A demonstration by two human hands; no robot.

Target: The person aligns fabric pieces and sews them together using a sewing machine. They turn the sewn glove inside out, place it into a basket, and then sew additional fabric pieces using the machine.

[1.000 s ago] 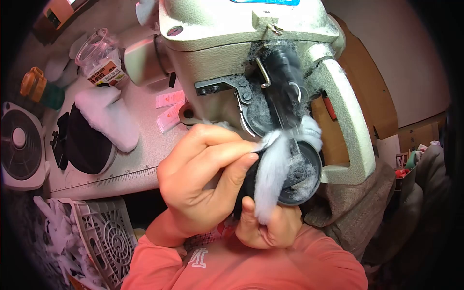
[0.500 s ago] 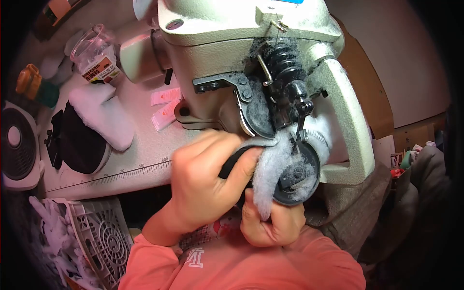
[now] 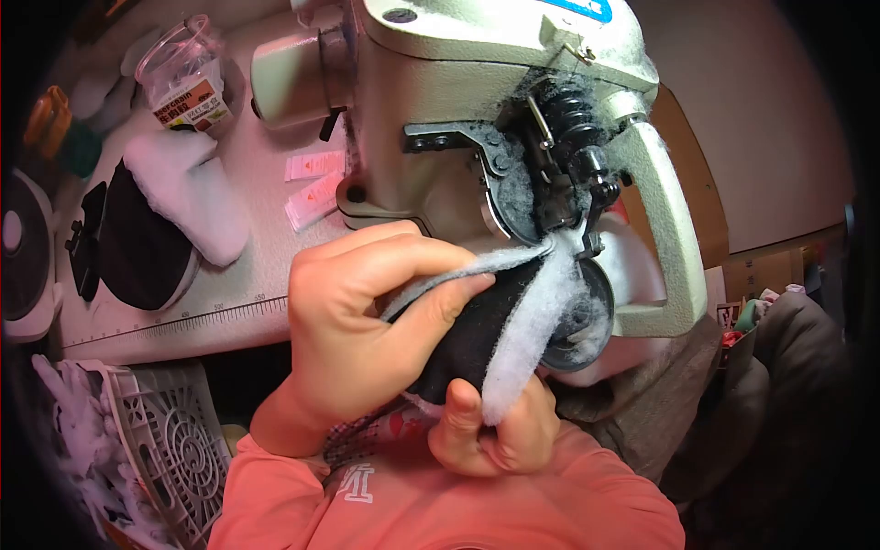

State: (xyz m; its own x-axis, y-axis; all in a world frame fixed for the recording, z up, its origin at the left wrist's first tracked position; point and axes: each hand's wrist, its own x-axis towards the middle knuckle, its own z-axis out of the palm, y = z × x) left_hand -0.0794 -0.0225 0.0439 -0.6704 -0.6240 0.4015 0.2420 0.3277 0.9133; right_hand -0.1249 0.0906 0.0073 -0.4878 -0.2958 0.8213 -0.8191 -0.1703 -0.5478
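Note:
A black piece of fabric (image 3: 467, 344) with fluffy whitish fleece along its edges runs up to the linty stitching parts of a cream sewing machine (image 3: 422, 82). My left hand (image 3: 367, 312) pinches its upper grey edge between thumb and fingers, left of the machine's round dark disc (image 3: 591, 321). Below, my right hand (image 3: 500, 431) is curled at the lower end of the fabric, thumb pointing up. A pale fleece strip (image 3: 522, 353) hangs from the stitching point down to the right fingers. The fingertips behind the fabric are hidden.
On the white table (image 3: 247, 321) with a printed ruler lie a black piece with white fleece (image 3: 156, 247) and pink-and-white packets (image 3: 314, 183). A clear plastic jar (image 3: 188, 78) stands behind. A fan (image 3: 23, 257) is far left, above a white plastic basket (image 3: 183, 440) beside fluffy scraps.
The view has shifted slightly. More black fabric now shows between my hands, its grey edge stretched straighter toward the machine. My right hand sits farther below the disc, its thumb raised.

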